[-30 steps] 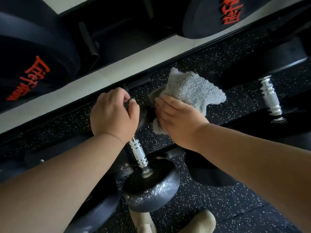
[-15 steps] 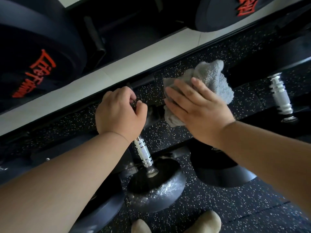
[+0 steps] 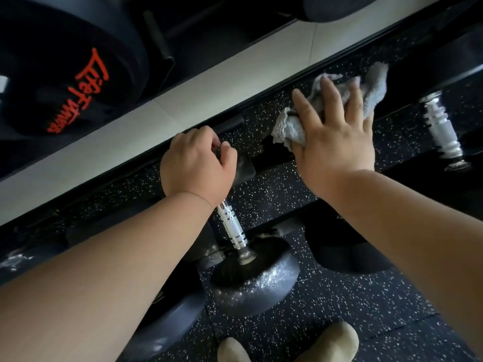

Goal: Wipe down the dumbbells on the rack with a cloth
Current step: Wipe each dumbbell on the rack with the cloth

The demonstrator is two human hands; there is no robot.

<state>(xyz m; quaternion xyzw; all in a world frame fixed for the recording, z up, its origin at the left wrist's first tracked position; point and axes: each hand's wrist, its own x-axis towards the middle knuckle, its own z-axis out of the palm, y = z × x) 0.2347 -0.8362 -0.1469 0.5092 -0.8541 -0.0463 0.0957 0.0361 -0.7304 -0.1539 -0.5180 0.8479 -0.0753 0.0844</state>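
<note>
Under your right hand (image 3: pixel 337 147) fingers: cloth (image 3: pixel 287 126), pressed flat, fingers spread wide; surface beneath unclear. Inside left hand (image 3: pixel 198 163) fingers, curled tight: dumbbell (image 3: pixel 232 228) handle top. Right of your fingertips: second dumbbell (image 3: pixel 441 129), apart from cloth. Progress, judged: partway; that one likely left.

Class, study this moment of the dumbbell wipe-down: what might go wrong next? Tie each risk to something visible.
1. The left hand grips only the far end of the dumbbell; if it slips, the weight might roll toward the feet below.
2. The right hand presses the cloth with flat fingers, so the cloth may slide loose.
</note>
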